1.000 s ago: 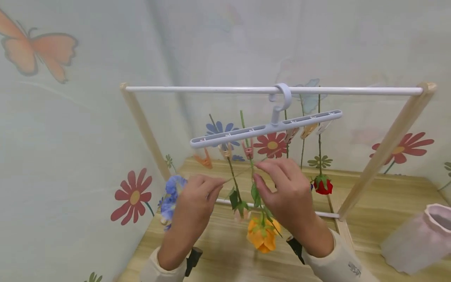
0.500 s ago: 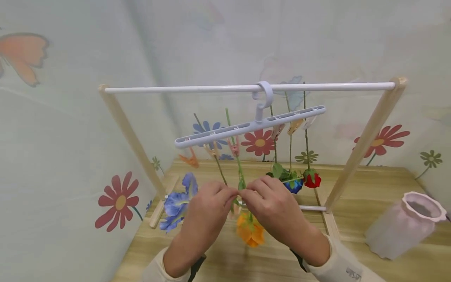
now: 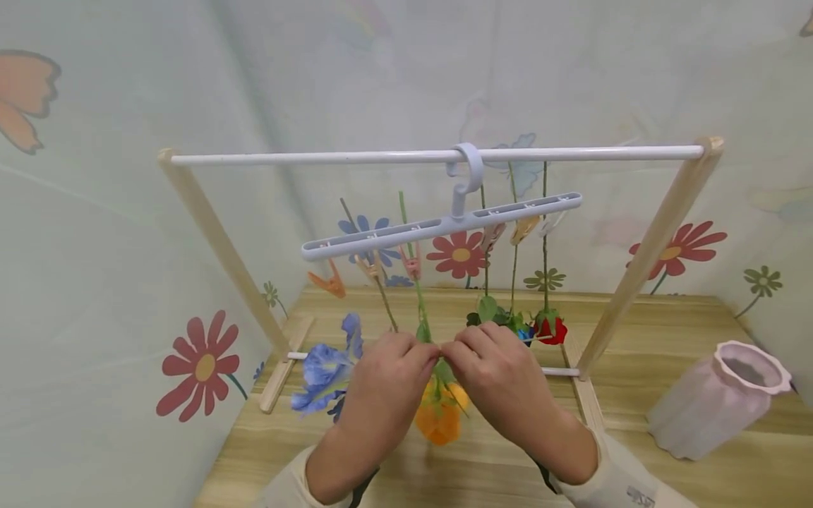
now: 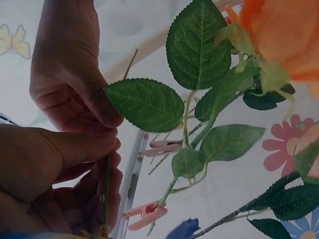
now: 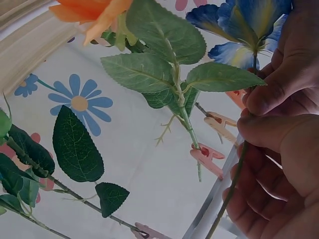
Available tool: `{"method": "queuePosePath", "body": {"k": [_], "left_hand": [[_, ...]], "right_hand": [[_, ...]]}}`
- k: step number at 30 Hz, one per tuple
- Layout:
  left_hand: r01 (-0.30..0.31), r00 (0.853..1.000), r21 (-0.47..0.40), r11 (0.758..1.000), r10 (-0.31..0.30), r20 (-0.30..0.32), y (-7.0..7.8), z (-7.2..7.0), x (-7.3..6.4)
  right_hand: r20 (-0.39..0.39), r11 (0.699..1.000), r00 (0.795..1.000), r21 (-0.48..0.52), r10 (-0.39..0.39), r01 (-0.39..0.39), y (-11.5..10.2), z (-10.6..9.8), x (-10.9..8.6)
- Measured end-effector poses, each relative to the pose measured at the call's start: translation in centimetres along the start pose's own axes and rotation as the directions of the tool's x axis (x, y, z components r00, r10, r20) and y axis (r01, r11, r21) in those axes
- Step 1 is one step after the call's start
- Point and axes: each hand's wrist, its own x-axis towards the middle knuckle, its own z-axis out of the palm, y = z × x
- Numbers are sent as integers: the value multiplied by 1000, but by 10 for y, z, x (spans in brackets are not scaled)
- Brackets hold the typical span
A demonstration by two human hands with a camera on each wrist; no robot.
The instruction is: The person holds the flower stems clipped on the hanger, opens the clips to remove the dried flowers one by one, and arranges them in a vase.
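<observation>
A blue iris [image 3: 322,377] lies sideways between my hands, its blossom left of the left hand. My left hand [image 3: 392,384] pinches the stem [image 5: 225,201] close below the blossom. Thumb to thumb with it, my right hand [image 3: 498,367] pinches the same stem further along. Behind the hands a pale blue clip hanger [image 3: 375,243] hangs tilted, left end lower. Its leftmost orange clip [image 3: 329,282] holds nothing. Beside that, a beige clip [image 3: 368,268] and a pink clip [image 3: 411,264] grip stems; the pink one carries an orange rose [image 3: 440,423] head down.
A wooden rack with a white rod [image 3: 305,158] bears the hanger. On the hanger's right half hang several stems, among them a red rose [image 3: 551,330] and a blue rose [image 3: 524,334]. A pale pink vase [image 3: 689,416] stands on the wooden tabletop [image 3: 635,423] at right.
The hands have come together on the iris stem, having been apart a second ago. The iris blossom now shows more fully at left. The head view has shifted a little rightward.
</observation>
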Motion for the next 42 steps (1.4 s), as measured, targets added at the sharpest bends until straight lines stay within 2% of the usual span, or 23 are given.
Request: {"method": "queuePosePath", "body": {"k": [10, 13, 18, 22, 27, 29, 32, 35, 38, 39, 42], "left_hand": [[52, 997, -12, 999, -53, -48, 9, 4, 1], [47, 997, -48, 998, -50, -63, 10, -1, 0], [22, 988, -104, 994, -37, -147, 7, -14, -2], [73, 967, -143, 987, -105, -233, -2, -22, -5], [160, 913, -198, 967, -222, -342, -18, -26, -9], [204, 897, -218, 955, -271, -350, -25, -24, -11], [295, 883, -246, 923, -362, -299, -35, -18, -15], [402, 868, -305, 863, -465, -174, -44, -9, -16], [500, 836, -374, 781, -549, -28, -53, 2, -14], [531, 820, -394, 750, -572, 16, -56, 6, -13], [594, 782, -432, 678, -614, 111, -64, 17, -9]], "right_hand": [[-5, 999, 999, -35, 38, -38, 1, 0, -3], [-20, 998, 998, -41, 56, -57, 4, 0, -5], [-44, 993, 993, -41, 110, -112, 12, -3, -9], [-47, 984, 984, -39, 170, -172, 19, -8, -14], [-74, 969, 969, -56, 238, -242, 30, -16, -21], [-94, 960, 960, -64, 265, -271, 35, -19, -24], [-113, 943, 943, -78, 314, -324, 43, -27, -30], [-131, 919, 919, -88, 372, -385, 52, -38, -37], [-145, 889, 887, -72, 438, -451, 61, -52, -44], [-152, 877, 874, -67, 463, -476, 64, -57, -46], [-181, 831, 820, -29, 542, -556, 73, -71, -53]]}}
